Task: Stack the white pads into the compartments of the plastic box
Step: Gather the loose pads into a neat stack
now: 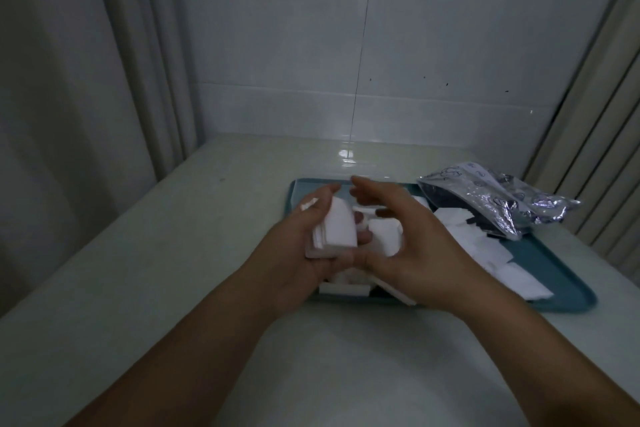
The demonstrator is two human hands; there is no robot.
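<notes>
White pads point(335, 229) stacked in left hand point(311, 246) grip, right hand point(408, 243) fingers spread alongside.

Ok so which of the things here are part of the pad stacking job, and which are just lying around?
Part of the job:
stack of pads, held in the left hand
right hand, beside the stack
loose pads on the tray
plastic box, mostly hidden under the hands

Just lying about:
teal tray
crinkled foil bag

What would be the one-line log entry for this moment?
left hand: holds pad stack | right hand: open beside stack | loose pads: on tray | bag: tray's right
</notes>
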